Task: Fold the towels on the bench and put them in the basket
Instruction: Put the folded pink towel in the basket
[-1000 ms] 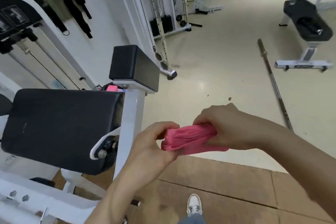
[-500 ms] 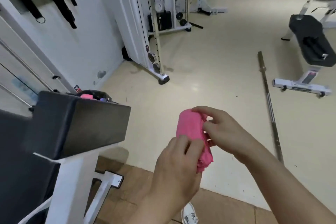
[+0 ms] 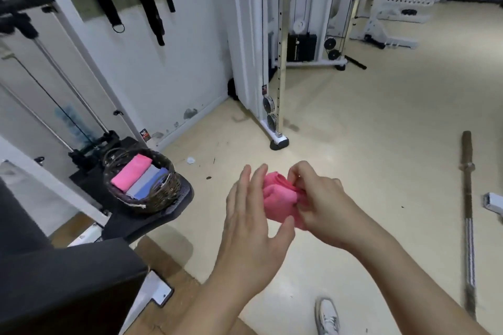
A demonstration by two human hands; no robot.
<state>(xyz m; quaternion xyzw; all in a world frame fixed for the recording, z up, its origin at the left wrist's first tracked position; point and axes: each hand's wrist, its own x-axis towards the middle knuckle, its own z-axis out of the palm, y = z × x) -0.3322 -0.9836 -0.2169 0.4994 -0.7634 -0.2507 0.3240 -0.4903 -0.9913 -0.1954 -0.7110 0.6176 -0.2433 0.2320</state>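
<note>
The person holds a pink towel (image 3: 275,198) in the air above the pale floor, a little right of and below the middle of the view; the towel is bunched and partly folded. The right hand (image 3: 324,204) grips it from 3 o'clock, its fingers curled and pinching the upper edge of the cloth. The left hand (image 3: 250,231) is at 8 o'clock of the towel with straight, spread fingers; it does not close around the cloth; the thumb reaches to the lower edge of the towel, but whether it touches cannot be told.

The basket (image 3: 160,196) stands well apart, at 9 o'clock of the towel, on a black seat (image 3: 179,198); inside lie three folded towels (image 3: 143,181) side by side, pink, grey and blue. The black bench pad (image 3: 68,288) fills the corner at 7 o'clock. A barbell (image 3: 468,215) lies on the floor at 3 o'clock; a white shoe (image 3: 326,317) shows at 6 o'clock.
</note>
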